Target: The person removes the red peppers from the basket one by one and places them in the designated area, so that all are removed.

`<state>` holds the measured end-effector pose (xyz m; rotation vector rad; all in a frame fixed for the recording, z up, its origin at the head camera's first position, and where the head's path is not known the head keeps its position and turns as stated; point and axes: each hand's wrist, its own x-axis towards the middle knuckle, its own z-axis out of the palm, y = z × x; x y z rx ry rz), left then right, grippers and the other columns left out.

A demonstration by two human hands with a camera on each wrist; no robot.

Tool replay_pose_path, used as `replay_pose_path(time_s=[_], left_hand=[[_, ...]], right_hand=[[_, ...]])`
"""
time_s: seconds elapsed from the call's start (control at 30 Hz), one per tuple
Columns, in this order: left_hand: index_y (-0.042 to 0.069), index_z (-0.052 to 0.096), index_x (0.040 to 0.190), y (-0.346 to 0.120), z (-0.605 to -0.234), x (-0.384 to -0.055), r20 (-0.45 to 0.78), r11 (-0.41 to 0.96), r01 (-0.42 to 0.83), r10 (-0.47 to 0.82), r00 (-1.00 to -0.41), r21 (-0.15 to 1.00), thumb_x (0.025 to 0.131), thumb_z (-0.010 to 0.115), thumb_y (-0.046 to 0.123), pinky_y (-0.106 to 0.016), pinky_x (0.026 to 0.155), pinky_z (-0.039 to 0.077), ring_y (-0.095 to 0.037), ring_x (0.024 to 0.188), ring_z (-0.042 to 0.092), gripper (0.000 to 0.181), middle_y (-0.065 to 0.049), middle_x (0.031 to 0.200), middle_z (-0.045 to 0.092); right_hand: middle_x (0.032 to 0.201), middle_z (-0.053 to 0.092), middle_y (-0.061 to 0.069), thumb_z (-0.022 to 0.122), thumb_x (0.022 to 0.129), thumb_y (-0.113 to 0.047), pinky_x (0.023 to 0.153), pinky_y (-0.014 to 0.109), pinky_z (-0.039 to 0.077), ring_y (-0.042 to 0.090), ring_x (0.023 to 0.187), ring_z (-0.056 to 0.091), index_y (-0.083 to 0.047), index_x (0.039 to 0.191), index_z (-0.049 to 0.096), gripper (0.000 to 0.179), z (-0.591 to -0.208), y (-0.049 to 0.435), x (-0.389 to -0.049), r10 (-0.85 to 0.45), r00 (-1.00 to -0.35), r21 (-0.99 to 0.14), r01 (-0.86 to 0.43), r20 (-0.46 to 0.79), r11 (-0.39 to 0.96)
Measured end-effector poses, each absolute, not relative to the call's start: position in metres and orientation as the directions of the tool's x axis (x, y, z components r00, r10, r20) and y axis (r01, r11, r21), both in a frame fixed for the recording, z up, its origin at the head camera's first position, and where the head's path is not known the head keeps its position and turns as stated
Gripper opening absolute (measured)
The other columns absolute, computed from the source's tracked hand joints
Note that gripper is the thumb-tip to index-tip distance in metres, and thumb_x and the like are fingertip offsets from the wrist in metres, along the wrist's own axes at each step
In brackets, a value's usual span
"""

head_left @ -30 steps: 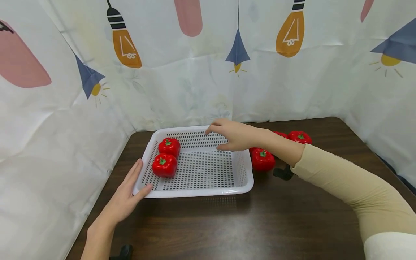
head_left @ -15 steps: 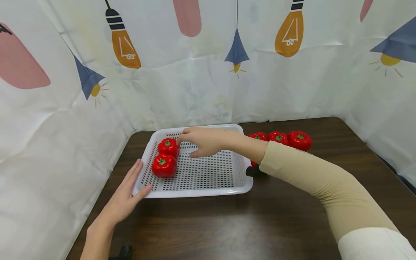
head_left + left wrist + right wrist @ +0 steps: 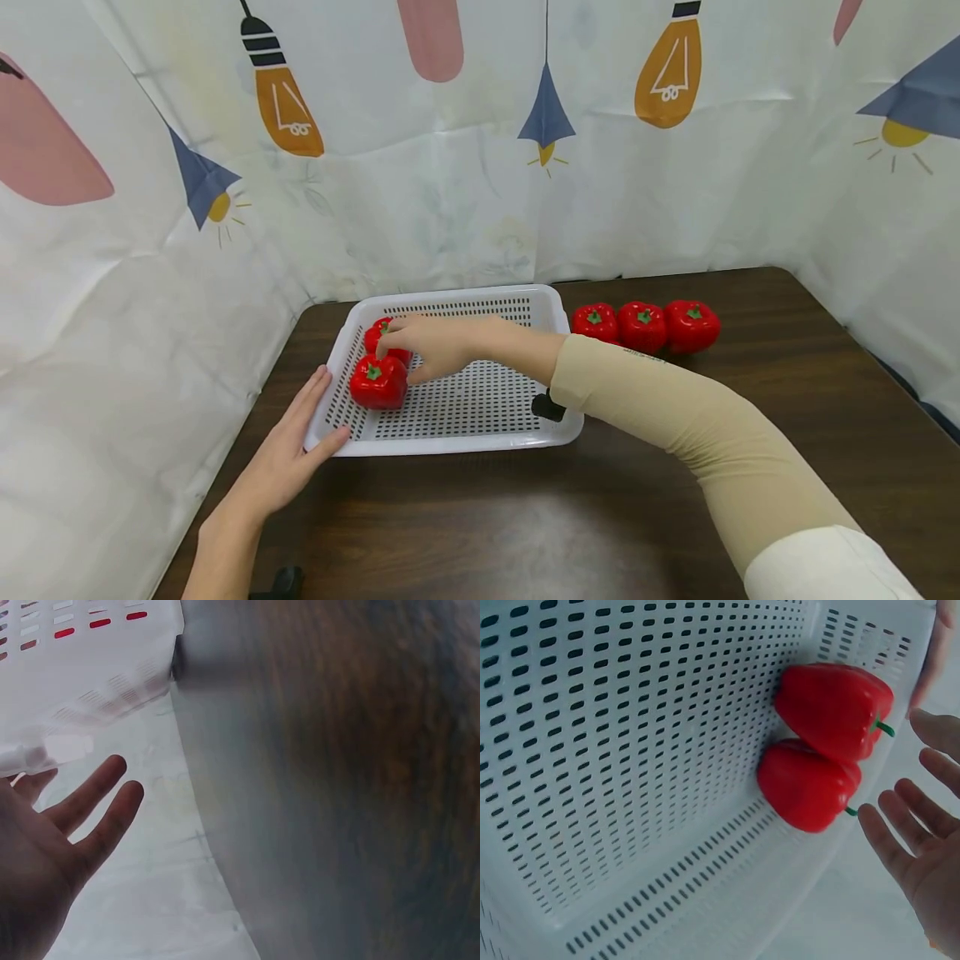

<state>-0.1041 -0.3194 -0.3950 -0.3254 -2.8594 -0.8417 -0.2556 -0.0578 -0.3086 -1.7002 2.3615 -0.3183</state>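
A white perforated plastic basket [image 3: 457, 447] sits toward the back left of the brown table. Two glossy red bell peppers with green stems lie at its left end: a nearer pepper [image 3: 377, 387] and a farther pepper [image 3: 802, 787], partly covered by my right hand in the head view. My left hand [image 3: 281, 467] rests at the basket's front left corner, fingers along the left rim, thumb on the front rim. My right hand [image 3: 438, 343] hovers over the peppers, fingers spread and slightly bent; in the right wrist view its fingertips [image 3: 870, 817] are near the stems, holding nothing.
Right of the basket, several more red bell peppers stand on the table, among them an end pepper [image 3: 692, 326]; one is mostly behind the sleeve [image 3: 637, 392]. A patterned white curtain [image 3: 450, 217] hangs close behind the table and along its left side.
My right hand has moved left across the basket to the two peppers, uncovering most of the row at the right. My left hand, the basket and the peppers stay in place.
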Motion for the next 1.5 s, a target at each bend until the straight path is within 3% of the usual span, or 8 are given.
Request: replay_pose_path(time_s=[0.47, 0.57, 0.67, 0.77, 1.13, 1.37, 1.43, 1.5], left_hand=[[0.015, 0.023, 0.164, -0.320, -0.395, -0.105, 0.205, 0.838, 0.249, 0.168, -0.964, 0.486, 0.096, 0.071, 0.036, -0.060, 0.100, 0.046, -0.036, 0.135, 0.047, 0.086, -0.005, 0.170, 0.016], [0.016, 0.024, 0.164, -0.321, -0.394, -0.105, 0.208, 0.833, 0.252, 0.168, -0.964, 0.493, 0.096, 0.071, 0.036, -0.041, 0.106, 0.046, -0.036, 0.136, 0.045, 0.085, -0.003, 0.171, 0.016], [0.016, 0.024, 0.164, -0.321, -0.395, -0.106, 0.211, 0.821, 0.260, 0.174, -0.962, 0.509, 0.097, 0.070, 0.034, -0.016, 0.103, 0.035, -0.035, 0.136, 0.045, 0.084, -0.003, 0.170, 0.016], [0.015, 0.025, 0.164, -0.320, -0.396, -0.106, 0.216, 0.809, 0.269, 0.179, -0.960, 0.523, 0.097, 0.071, 0.033, -0.008, 0.099, 0.027, -0.036, 0.136, 0.045, 0.083, -0.004, 0.170, 0.016], [0.015, 0.024, 0.164, -0.321, -0.396, -0.105, 0.219, 0.809, 0.270, 0.179, -0.959, 0.522, 0.097, 0.070, 0.034, -0.009, 0.099, 0.029, -0.036, 0.137, 0.044, 0.083, -0.003, 0.171, 0.016], [0.015, 0.023, 0.164, -0.320, -0.396, -0.105, 0.205, 0.822, 0.253, 0.169, -0.964, 0.510, 0.097, 0.070, 0.035, -0.035, 0.100, 0.047, -0.036, 0.136, 0.046, 0.085, -0.005, 0.170, 0.016], [0.014, 0.023, 0.164, -0.320, -0.396, -0.105, 0.203, 0.820, 0.251, 0.168, -0.965, 0.514, 0.097, 0.070, 0.034, -0.047, 0.100, 0.049, -0.037, 0.136, 0.045, 0.085, -0.005, 0.171, 0.015], [0.014, 0.023, 0.164, -0.321, -0.397, -0.105, 0.203, 0.820, 0.250, 0.167, -0.965, 0.515, 0.097, 0.070, 0.034, -0.047, 0.102, 0.047, -0.037, 0.136, 0.045, 0.084, -0.005, 0.171, 0.015]], right_hand=[[0.152, 0.046, 0.005, 0.084, 0.086, -0.023, 0.101, 0.028, 0.048, 0.019, 0.137, 0.039, -0.012, 0.152, 0.046, 0.076, -0.329, -0.080, -0.256, -0.935, -0.346, -0.288, -0.890, -0.075, 0.352], [0.151, 0.047, 0.003, 0.083, 0.087, -0.022, 0.099, 0.027, 0.049, 0.018, 0.136, 0.039, -0.014, 0.151, 0.047, 0.074, -0.329, -0.083, -0.258, -0.936, -0.342, -0.290, -0.890, -0.084, 0.352], [0.149, 0.048, 0.001, 0.082, 0.088, -0.022, 0.097, 0.026, 0.049, 0.016, 0.135, 0.039, -0.016, 0.150, 0.048, 0.071, -0.329, -0.086, -0.259, -0.938, -0.333, -0.303, -0.887, -0.101, 0.348], [0.148, 0.049, 0.000, 0.082, 0.087, -0.021, 0.096, 0.026, 0.049, 0.015, 0.134, 0.039, -0.018, 0.150, 0.049, 0.071, -0.329, -0.088, -0.260, -0.939, -0.321, -0.333, -0.878, -0.124, 0.344], [0.145, 0.044, 0.000, 0.081, 0.089, -0.031, 0.095, 0.026, 0.049, 0.012, 0.131, 0.038, -0.024, 0.147, 0.052, 0.065, -0.332, -0.103, -0.259, -0.934, -0.322, -0.307, -0.883, -0.154, 0.355], [0.140, 0.047, -0.005, 0.084, 0.087, -0.032, 0.090, 0.023, 0.050, 0.008, 0.127, 0.039, -0.028, 0.137, 0.055, 0.058, -0.333, -0.107, -0.254, -0.929, -0.319, -0.335, -0.868, -0.190, 0.367], [0.139, 0.048, -0.006, 0.086, 0.084, -0.030, 0.089, 0.023, 0.051, 0.007, 0.125, 0.040, -0.028, 0.135, 0.055, 0.060, -0.333, -0.107, -0.252, -0.928, -0.315, -0.337, -0.867, -0.199, 0.367], [0.140, 0.048, -0.004, 0.087, 0.083, -0.028, 0.089, 0.023, 0.052, 0.008, 0.125, 0.041, -0.028, 0.136, 0.054, 0.063, -0.332, -0.106, -0.251, -0.929, -0.308, -0.332, -0.871, -0.204, 0.361]])
